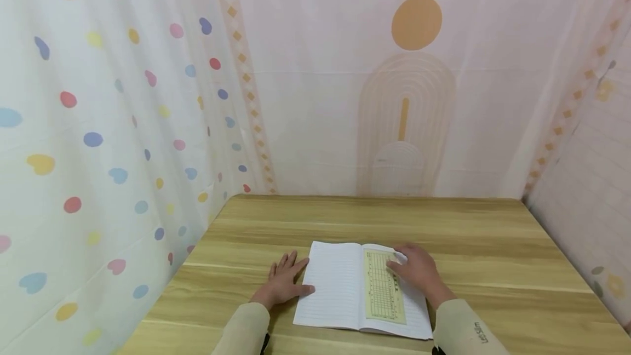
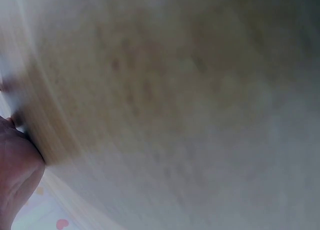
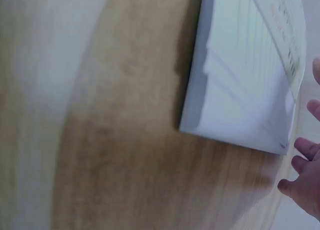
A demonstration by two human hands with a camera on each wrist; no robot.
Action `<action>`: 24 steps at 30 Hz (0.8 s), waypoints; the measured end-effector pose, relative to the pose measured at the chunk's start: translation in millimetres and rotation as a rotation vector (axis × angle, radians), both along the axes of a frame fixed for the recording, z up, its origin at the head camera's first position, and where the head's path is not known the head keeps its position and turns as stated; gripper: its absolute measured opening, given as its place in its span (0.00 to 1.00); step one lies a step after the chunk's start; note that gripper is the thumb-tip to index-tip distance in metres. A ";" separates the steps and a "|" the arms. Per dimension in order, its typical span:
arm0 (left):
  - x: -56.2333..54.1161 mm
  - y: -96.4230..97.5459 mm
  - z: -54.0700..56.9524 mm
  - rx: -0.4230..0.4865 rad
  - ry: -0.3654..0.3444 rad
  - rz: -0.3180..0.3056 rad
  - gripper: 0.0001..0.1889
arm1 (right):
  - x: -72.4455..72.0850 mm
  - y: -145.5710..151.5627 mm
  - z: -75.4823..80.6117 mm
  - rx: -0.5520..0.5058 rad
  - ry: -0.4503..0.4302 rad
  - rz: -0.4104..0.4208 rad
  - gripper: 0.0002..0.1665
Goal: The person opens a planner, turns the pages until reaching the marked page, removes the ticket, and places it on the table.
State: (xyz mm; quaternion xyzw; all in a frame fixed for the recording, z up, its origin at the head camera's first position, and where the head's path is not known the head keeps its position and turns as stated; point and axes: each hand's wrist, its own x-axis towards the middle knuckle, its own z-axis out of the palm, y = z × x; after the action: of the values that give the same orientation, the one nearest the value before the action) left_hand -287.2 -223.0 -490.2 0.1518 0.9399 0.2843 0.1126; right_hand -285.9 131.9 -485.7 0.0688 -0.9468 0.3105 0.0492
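An open notebook (image 1: 331, 285) with ruled white pages lies on the wooden table. On its right page is a pale yellow-green printed slip (image 1: 380, 292) with a grid of lines. My left hand (image 1: 283, 285) rests at the notebook's left edge, fingers spread and thumb over the page margin. Over the upper right part of the right page reaches my right hand (image 1: 418, 270), its thumb at the slip and its other fingers near the page's top edge. In the right wrist view, loosely extended fingers (image 3: 306, 146) show beside the page corner. The left wrist view catches only part of the left hand (image 2: 19, 165).
The wood-grain table (image 1: 473, 245) extends around the notebook on all sides. Behind it hangs a pale curtain (image 1: 315, 97) with orange shapes, and on the left a dotted curtain (image 1: 105, 179). Another patterned curtain (image 1: 598, 190) borders the right side.
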 end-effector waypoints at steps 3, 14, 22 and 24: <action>0.0 1.8 -0.9 -0.014 0.001 -0.006 0.43 | 0.7 2.8 -2.9 0.054 -0.044 -0.003 0.33; -1.2 2.9 0.6 -0.013 0.011 -0.011 0.43 | 5.6 2.6 -7.1 0.044 -0.065 -0.018 0.31; -3.0 -0.7 -4.8 -0.026 0.008 -0.003 0.43 | -0.2 4.8 -5.2 -0.051 0.063 -0.059 0.17; -3.2 -1.5 -5.4 -0.027 0.010 -0.003 0.43 | -1.9 9.5 -1.3 -0.113 0.057 -0.078 0.17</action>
State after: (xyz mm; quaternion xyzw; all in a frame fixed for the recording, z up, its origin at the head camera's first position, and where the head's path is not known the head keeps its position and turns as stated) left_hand -290.4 -224.5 -495.6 0.1529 0.9441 0.2705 0.1103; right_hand -287.7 141.4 -487.0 0.0376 -0.9279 0.3593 0.0918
